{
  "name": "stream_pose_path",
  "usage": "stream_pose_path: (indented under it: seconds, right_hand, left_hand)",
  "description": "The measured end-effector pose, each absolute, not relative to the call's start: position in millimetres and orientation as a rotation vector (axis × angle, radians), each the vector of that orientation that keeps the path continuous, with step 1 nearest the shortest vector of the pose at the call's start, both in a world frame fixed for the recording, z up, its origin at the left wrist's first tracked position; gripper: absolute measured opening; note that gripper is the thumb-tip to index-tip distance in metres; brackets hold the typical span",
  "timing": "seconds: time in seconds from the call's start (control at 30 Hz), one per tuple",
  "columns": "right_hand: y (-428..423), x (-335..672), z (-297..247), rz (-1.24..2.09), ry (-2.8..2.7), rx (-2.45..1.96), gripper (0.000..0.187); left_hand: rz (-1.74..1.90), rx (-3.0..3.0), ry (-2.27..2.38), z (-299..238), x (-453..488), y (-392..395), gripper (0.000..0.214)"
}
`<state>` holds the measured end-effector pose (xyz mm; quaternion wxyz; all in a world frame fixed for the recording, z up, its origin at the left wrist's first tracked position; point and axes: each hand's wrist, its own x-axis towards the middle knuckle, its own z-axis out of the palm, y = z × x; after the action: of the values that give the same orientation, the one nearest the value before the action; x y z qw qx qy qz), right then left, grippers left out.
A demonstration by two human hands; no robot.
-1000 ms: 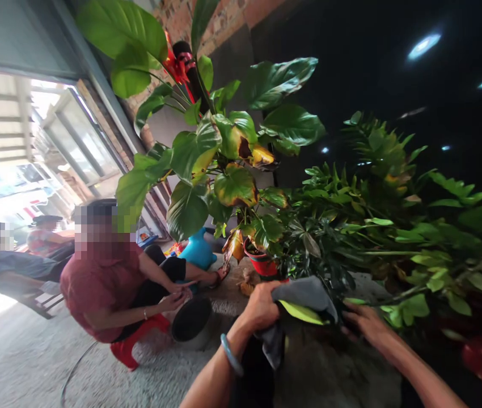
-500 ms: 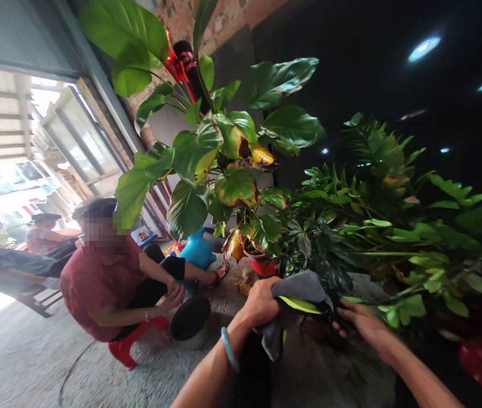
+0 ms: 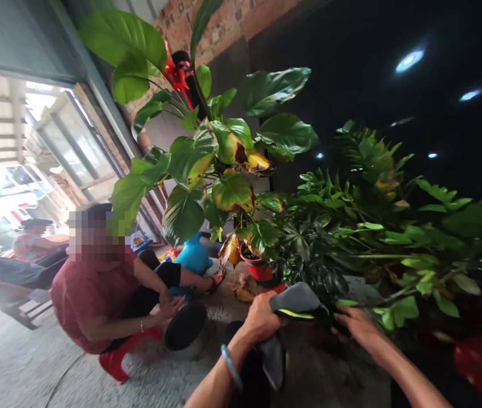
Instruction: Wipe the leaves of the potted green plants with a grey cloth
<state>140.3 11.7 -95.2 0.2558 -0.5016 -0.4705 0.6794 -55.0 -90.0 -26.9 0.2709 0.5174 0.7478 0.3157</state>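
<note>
My left hand is closed around a grey cloth with a yellow-green edge. Part of the cloth bulges out to the right of the fist, and a loose end hangs below it. A bluish bangle circles my left wrist. Just right of the cloth, my right hand has its fingers curled together at something dark among the leaves; what they hold is hidden in shadow. Dense green foliage reaches down close to both hands. Behind the left hand stands a red plant pot with a tall, broad-leaved plant, some leaves browned.
At the left, a person in a red shirt sits on a red stool beside a dark bucket. A blue rounded object lies behind. More people sit further back. A dark reflective wall rises behind the plants.
The view has shifted slightly, so most things sit a little further left. The cloth's hanging end has swung lower. My left hand keeps its hold, and the right hand stays beside the cloth.
</note>
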Motion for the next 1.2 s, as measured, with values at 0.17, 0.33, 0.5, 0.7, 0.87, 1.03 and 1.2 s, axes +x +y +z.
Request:
stream_pose_path:
  seconds: [0.17, 0.33, 0.5, 0.7, 0.87, 1.03, 1.2]
  right_hand:
    - [8.9, 142.3, -88.8, 1.827, -1.282, -1.277, 0.014]
    - [6.2, 135.2, -86.9, 1.836, -1.305, -1.252, 0.011]
    - [8.7, 137.5, -94.5, 1.839, -1.314, -1.332, 0.003]
    - [7.3, 140.9, -90.8, 1.826, -1.270, -1.307, 0.014]
    - [11.3, 139.9, -93.8, 1.822, -1.272, -1.315, 0.020]
    - [14.5, 147.0, -101.3, 1.844, -1.298, -1.264, 0.013]
    - [11.4, 149.2, -91.7, 1.874, -1.236, -1.257, 0.005]
  left_hand:
    - [1.350, 1.426, 1.991, 17.1, -57.0, -72.5, 0.025]
    - [1.189, 1.442, 2.118, 7.5, -31.6, -41.5, 0.021]
    - [0.750, 1.540, 1.856, -16.7, -47.7, -81.4, 0.021]
    - [1.304, 1.498, 2.019, 23.3, -57.5, -62.3, 0.024]
    - [1.216, 1.396, 2.146, -11.6, -28.4, -38.8, 0.022]
    - [1.044, 1.432, 2.010, -68.4, -29.0, -84.8, 0.019]
    - [1.480, 1.477, 1.939, -24.7, -38.8, -82.7, 0.041]
